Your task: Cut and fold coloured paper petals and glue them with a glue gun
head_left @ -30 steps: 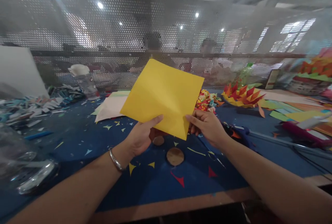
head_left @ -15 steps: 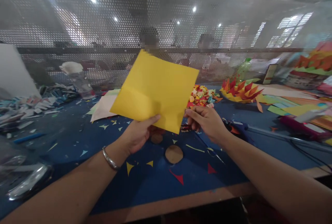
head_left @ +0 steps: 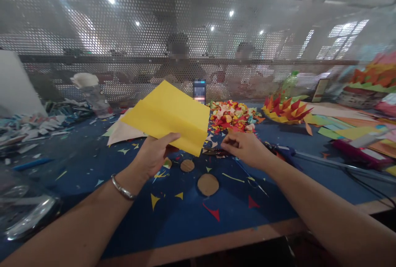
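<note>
Yellow paper (head_left: 173, 116) in left hand (head_left: 156, 155), right hand (head_left: 244, 149) apart from it

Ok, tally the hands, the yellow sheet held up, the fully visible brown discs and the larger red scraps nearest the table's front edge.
Hands: 2
Yellow sheet: 1
Brown discs: 2
Larger red scraps: 2
Total: 7
</note>
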`<state>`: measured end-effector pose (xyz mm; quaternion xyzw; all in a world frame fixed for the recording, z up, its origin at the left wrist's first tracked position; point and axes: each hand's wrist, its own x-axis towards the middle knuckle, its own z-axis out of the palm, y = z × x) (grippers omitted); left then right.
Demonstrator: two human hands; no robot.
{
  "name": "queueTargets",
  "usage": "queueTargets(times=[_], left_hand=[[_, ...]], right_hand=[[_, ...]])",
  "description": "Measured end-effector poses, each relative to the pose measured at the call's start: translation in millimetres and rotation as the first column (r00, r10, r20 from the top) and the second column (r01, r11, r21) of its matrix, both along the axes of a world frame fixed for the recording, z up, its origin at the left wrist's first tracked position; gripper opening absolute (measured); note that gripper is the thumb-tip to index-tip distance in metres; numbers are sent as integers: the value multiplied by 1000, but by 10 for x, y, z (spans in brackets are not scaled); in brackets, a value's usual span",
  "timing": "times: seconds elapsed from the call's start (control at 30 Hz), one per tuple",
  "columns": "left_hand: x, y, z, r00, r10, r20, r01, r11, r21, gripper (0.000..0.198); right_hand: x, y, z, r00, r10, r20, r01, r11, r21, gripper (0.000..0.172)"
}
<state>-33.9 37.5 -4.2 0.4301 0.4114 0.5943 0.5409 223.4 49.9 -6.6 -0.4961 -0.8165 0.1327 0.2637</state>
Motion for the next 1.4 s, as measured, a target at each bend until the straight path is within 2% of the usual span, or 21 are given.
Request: queueTargets(times=[0.1,0.2,0.33,0.43,0.57,0.63,0.73,0.83,0.9,1.03,1.17,1.27,1.4], left_hand=[[9,-1,13,999,-1,45,1,1000,1,43],[32,-7,39,992,-13,128,12,1000,7,41],[60,-23,57,986,-41,159,42,999,-4,40],[67,-35,56,984,-70,162,70,998,6,43],[59,-49,64,976,-115,183,110,993,37,44],[51,-56,75,969,-154,191,146,988,55,45],[40,-66,91,964,-195,180,191,981,38,46],[36,-71,96,957,-228,182,231,973,2,43],[38,-71,92,948,-245,202,252,968,-8,42],[43,-72,89,947,-246,207,255,967,-19,39],[28,-73,94,955,-230,189,239,971,-28,37],[11,-68,95,946,-252,206,261,965,-18,37],[4,-56,108,935,-258,241,278,959,-51,38]], right_hand=[[-16,-26,-18,980,21,196,-23,1000,7,15],[-40,-48,-36,950,22,311,-45,997,66,20],[-59,-36,-72,909,39,414,-99,987,125,11],[-66,-21,-85,908,57,416,-129,980,149,8],[-69,-33,-52,963,100,252,-148,973,178,8],[-73,-44,-23,986,98,135,-117,983,141,9],[-89,-55,6,992,87,-96,-93,994,-55,11],[-112,-62,4,930,27,-367,-132,955,-264,14],[-126,-72,-5,882,-23,-471,-144,938,-316,18],[-139,-108,-5,810,-68,-582,-148,937,-315,21],[-142,-134,8,767,-107,-633,-200,898,-393,32],[-138,-135,4,744,-122,-656,-234,873,-428,35],[-127,-136,3,723,-129,-678,-247,869,-428,36]])
